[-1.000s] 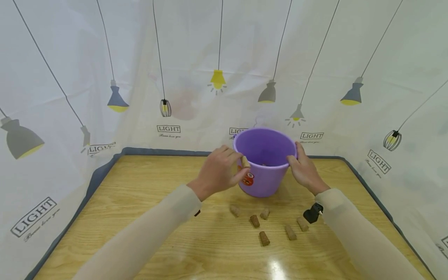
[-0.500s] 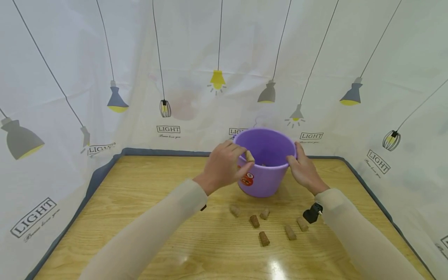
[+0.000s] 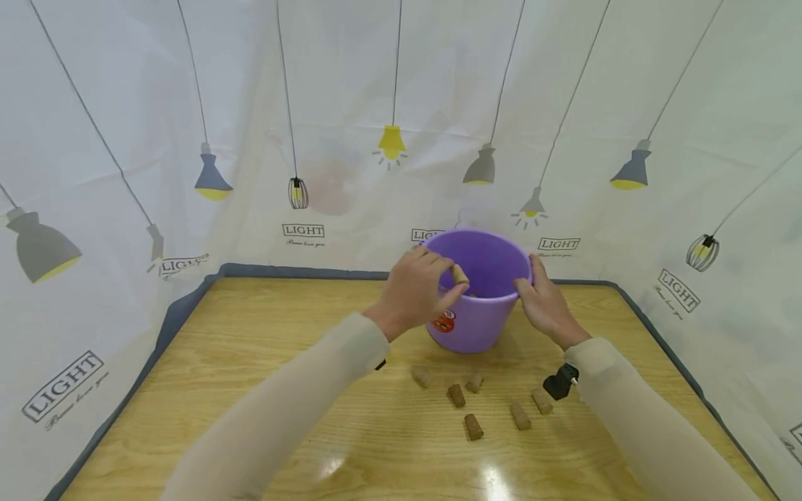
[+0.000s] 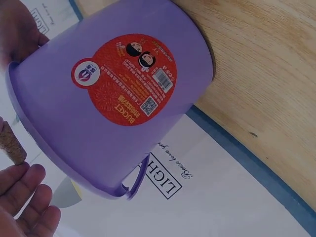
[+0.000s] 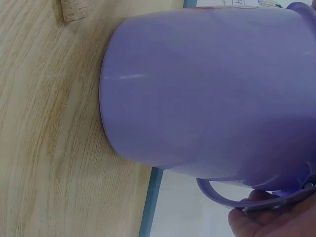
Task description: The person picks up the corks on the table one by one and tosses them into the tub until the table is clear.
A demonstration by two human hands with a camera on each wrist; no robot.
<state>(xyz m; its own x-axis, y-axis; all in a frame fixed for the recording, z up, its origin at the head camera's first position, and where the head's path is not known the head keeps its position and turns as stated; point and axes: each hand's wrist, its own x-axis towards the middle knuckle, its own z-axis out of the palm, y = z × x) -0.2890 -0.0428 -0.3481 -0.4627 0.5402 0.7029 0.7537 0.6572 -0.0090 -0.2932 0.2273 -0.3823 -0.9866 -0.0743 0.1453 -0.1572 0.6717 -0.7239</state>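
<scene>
A purple bucket (image 3: 473, 323) with a red label (image 4: 133, 79) stands upright on the wooden table. Over its near left rim, my left hand (image 3: 416, 289) pinches a tan cork (image 3: 460, 274) between thumb and fingers; the left wrist view shows that cork (image 4: 12, 144) just off the rim. My right hand (image 3: 548, 306) grips the bucket's right rim, thumb on the near side. Beneath, the right wrist view has its fingers (image 5: 247, 219) around the handle (image 5: 232, 201). Something small and tan shows inside the bucket; most of the inside is hidden.
Several loose corks lie on the table (image 3: 269, 390) in front of the bucket, among them a darker brown cork (image 3: 473, 426) and a tan cork (image 3: 520, 416). A white sheet with printed lamps (image 3: 351, 90) hangs behind and along both sides.
My left hand has moved right and slightly up with the cork, from beside the bucket to over its rim. My right hand and the bucket have stayed in place.
</scene>
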